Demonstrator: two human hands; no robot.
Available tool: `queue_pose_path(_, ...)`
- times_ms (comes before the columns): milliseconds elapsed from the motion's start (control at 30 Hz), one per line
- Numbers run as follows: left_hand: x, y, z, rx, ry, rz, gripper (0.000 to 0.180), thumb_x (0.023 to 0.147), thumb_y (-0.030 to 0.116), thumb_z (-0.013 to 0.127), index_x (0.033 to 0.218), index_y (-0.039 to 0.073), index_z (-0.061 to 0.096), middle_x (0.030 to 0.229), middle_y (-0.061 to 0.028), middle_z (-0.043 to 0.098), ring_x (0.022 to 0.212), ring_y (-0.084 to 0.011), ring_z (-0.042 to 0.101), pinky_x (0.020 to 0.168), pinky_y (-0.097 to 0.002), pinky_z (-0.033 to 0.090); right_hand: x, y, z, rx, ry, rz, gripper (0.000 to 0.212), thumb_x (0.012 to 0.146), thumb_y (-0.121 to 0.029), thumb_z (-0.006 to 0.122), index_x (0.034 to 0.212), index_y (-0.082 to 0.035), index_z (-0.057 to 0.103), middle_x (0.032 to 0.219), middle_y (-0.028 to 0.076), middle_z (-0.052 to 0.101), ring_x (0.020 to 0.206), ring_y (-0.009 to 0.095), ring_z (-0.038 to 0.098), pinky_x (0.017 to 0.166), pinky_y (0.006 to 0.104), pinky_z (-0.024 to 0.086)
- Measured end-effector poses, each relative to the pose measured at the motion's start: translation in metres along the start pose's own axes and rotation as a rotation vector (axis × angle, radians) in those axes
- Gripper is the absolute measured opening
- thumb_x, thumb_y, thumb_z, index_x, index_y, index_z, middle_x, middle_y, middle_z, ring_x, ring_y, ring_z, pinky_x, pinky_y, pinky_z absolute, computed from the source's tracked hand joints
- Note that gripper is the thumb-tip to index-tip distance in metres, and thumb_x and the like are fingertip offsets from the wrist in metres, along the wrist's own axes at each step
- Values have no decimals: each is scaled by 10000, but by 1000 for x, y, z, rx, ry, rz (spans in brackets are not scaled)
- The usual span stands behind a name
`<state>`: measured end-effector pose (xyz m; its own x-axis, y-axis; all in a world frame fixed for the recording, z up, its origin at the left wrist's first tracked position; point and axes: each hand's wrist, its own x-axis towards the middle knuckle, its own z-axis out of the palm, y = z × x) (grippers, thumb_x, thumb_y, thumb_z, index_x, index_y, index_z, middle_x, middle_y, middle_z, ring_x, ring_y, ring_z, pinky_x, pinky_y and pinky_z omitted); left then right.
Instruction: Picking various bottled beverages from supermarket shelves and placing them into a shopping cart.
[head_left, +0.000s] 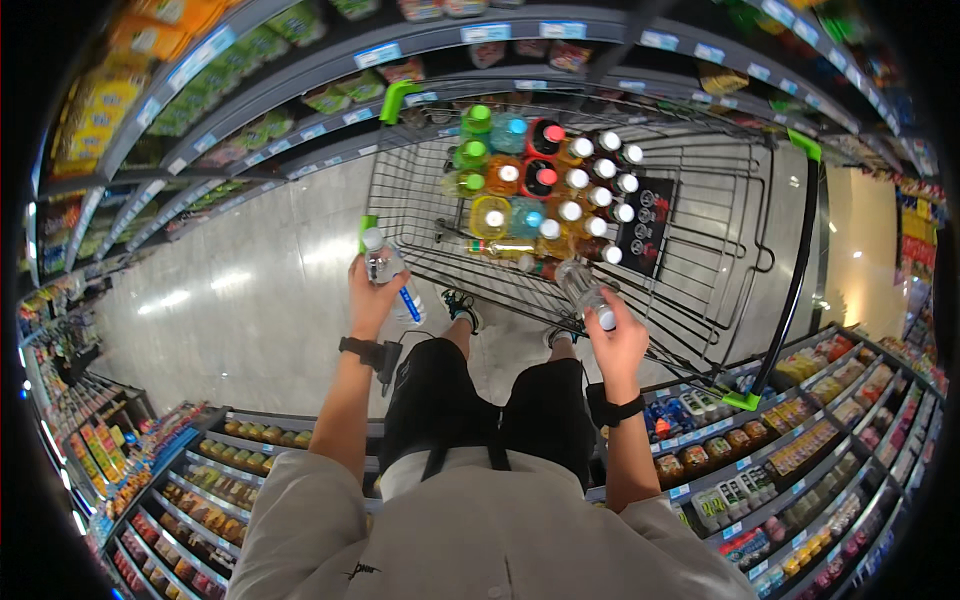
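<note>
My left hand (370, 297) is wrapped round a clear plastic bottle (384, 264) with a white cap, held upright-leaning just beside the cart's left corner. A second clear bottle (578, 284) is gripped by my right hand (619, 347) near its white cap; it tilts over the cart's near side. Inside the wire shopping cart (720, 290) several drink bottles stand in rows. Among them are green-capped bottles (470, 154), dark red-capped bottles (541, 178) and white-capped amber bottles (569, 211). A yellowish bottle (505, 247) lies on its side at the near edge of the group.
Stocked shelves (330, 75) curve along the far side of the aisle, and more shelves (760, 450) of packaged goods stand behind me. The cart's black handle (803, 290) is at the right. Shiny grey floor (230, 290) stretches to the left.
</note>
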<state>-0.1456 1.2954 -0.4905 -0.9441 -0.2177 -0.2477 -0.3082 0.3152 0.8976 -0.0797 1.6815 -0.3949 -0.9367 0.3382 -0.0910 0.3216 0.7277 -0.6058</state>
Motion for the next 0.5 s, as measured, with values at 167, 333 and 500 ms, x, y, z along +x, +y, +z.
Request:
queue_pose_path(167, -19, 13, 36, 98, 134, -134, 446, 764, 177, 815, 1122, 30, 593, 1068, -98, 640, 937, -197, 639, 835, -336, 512, 6, 56, -56, 21, 179, -145, 216, 757, -229, 732, 958, -149, 728, 791, 92, 702, 666, 289, 669, 571, 349, 521)
queue_pose_path(333, -46, -7, 46, 67, 284, -218, 399, 841, 194, 761, 1138, 26, 554, 1098, -73, 599, 928, -158, 596, 774, -289, 518, 1, 82, -77, 173, 186, -55, 219, 730, -237, 754, 933, -158, 732, 779, 91, 696, 657, 300, 665, 570, 373, 522)
queue_pose_path(500, -67, -26, 57, -83, 474, -342, 275, 844, 275, 779, 998, 119, 614, 908, -25, 638, 767, -142, 588, 588, -323, 509, 0, 86, -84, 357, 184, 31, 262, 734, -283, 767, 966, -180, 706, 762, 83, 682, 650, 323, 653, 555, 420, 508)
